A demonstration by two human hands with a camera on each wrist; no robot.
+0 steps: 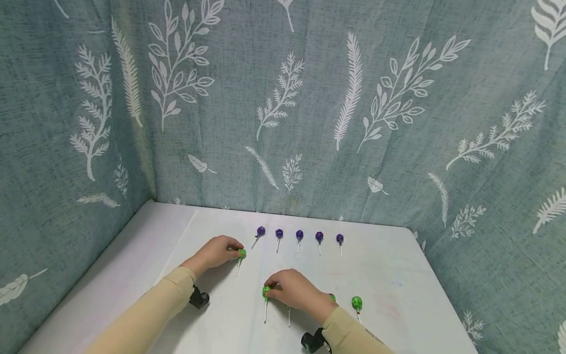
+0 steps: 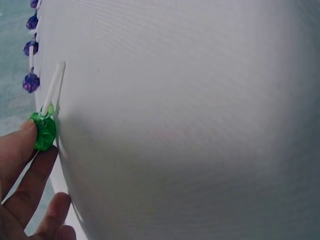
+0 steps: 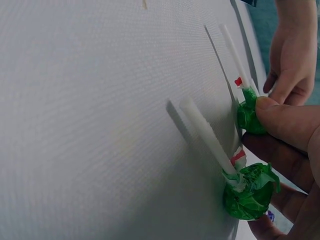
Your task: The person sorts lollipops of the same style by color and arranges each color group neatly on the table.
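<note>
My left hand (image 1: 219, 252) pinches a green-wrapped lollipop (image 2: 46, 131) by its candy head between thumb and finger. Its white stick points toward me in the head view. Nearer the front, my right hand (image 1: 292, 290) holds a second green lollipop (image 3: 250, 116) by the head, the thumb on the wrapper. Another green lollipop (image 3: 250, 197) lies beside the right hand's fingers; in the head view the hand hides its head, and only its stick (image 1: 289, 317) shows. Behind the right wrist, one more green lollipop (image 1: 332, 297) is mostly covered.
Several purple lollipops (image 1: 299, 235) form a row across the back of the white table (image 1: 398, 275), sticks toward me. Right of the right wrist lies a green lollipop (image 1: 356, 303). Patterned curtain (image 1: 309, 123) stands behind the table. Both wrists carry black devices (image 1: 199, 298).
</note>
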